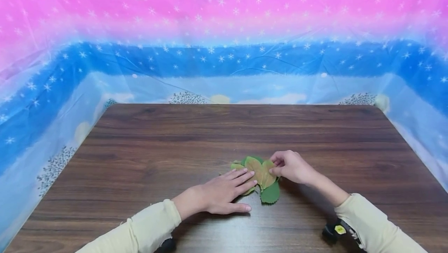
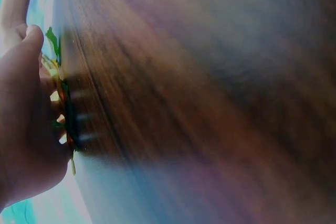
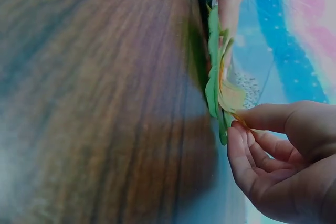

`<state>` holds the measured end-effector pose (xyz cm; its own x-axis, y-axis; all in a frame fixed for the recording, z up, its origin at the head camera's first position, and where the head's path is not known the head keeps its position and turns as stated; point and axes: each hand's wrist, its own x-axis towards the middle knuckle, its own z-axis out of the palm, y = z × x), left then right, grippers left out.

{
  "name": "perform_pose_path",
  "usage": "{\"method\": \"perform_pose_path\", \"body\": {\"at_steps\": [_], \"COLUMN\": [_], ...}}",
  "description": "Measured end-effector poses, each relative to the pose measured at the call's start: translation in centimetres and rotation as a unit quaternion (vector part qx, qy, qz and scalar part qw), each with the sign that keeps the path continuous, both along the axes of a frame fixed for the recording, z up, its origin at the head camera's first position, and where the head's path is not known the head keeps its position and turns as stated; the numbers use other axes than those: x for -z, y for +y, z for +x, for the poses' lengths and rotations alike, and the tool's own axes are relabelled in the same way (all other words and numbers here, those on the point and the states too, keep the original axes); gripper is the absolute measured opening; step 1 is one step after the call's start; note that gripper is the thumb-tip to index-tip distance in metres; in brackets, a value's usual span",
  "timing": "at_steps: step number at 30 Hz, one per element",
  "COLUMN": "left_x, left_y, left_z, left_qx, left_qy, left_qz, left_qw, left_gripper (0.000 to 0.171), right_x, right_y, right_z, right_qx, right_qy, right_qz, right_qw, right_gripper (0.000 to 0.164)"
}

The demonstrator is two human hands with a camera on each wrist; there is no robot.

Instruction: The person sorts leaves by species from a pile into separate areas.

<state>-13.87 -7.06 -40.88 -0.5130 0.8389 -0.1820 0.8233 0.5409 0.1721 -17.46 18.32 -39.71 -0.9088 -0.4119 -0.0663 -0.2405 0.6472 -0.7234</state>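
Note:
A small overlapping pile of leaves lies on the wooden table, some plain green, others yellowish green with a brown tinge. My left hand rests flat on the left part of the pile, fingers stretched out and thumb apart. With thumb and fingertips, my right hand pinches the edge of a yellowish leaf at the pile's right side. In the right wrist view that leaf bends up off the others. A dark green leaf with a toothed edge sticks out at the front. Leaves beneath my left palm are hidden.
The brown wood-grain table stretches away on all sides of the pile. Behind it and along both sides hangs a pink and blue cloth with snowflakes. A black wrist device sits under my right sleeve.

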Motion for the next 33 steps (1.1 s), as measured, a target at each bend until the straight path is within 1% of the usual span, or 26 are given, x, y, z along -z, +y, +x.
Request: {"method": "perform_pose_path", "body": {"at_steps": [4,8,11,20,28,33], "left_x": [0.1,0.1,0.1,0.1,0.0,0.1], "left_y": [-0.1,0.0,0.0,-0.1,-0.1,-0.1], "left_z": [0.0,0.0,0.0,0.0,0.1,0.1], "left_qx": [0.001,0.002,0.002,0.004,0.003,0.005], "left_qy": [0.008,0.010,0.008,0.013,0.010,0.017], "left_qz": [0.000,-0.001,-0.001,-0.002,-0.001,0.001], "left_qw": [1.0000,0.9999,1.0000,0.9999,0.9999,0.9998], "left_gripper": [0.070,0.070,0.070,0.070,0.070,0.069], "right_x": [0.0,-0.3,-0.4,-0.8,-1.2,-1.0], "right_y": [-0.1,-0.1,-0.1,0.6,2.4,3.6], "right_z": [-0.4,-0.8,-1.1,-2.6,-4.9,-6.2], "right_qx": [0.005,0.021,0.035,0.049,0.049,0.071], "right_qy": [-0.007,-0.028,-0.036,-0.032,-0.027,-0.021], "right_qz": [-0.023,-0.056,-0.069,-0.079,-0.075,-0.070], "right_qw": [1.000,0.998,0.996,0.995,0.996,0.995], "right_gripper": [0.010,0.010,0.011,0.011,0.021,0.023]}}
